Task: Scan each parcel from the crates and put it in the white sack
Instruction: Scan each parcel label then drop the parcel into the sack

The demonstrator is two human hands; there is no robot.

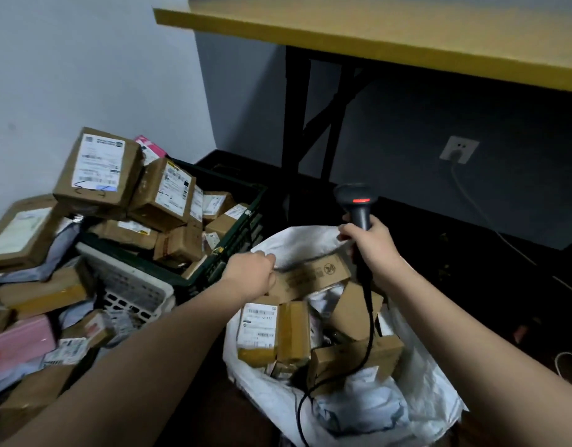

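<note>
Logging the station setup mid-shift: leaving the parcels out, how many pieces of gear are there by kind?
Crates: 2, the dark green crate and the white crate
white sack: 1
scanner: 1
Total: 4

The white sack (417, 398) stood open on the floor, its woven mouth slumped wide and heaped with brown cardboard parcels, one showing a white label (259, 321). A long flat parcel (310, 279) lay tilted across the top of the heap at the sack's far rim. Left of the sack sat a dark green crate (233, 250), piled above its rim with labelled boxes (some tipped at angles), and beside it a white crate (133, 285).
</note>
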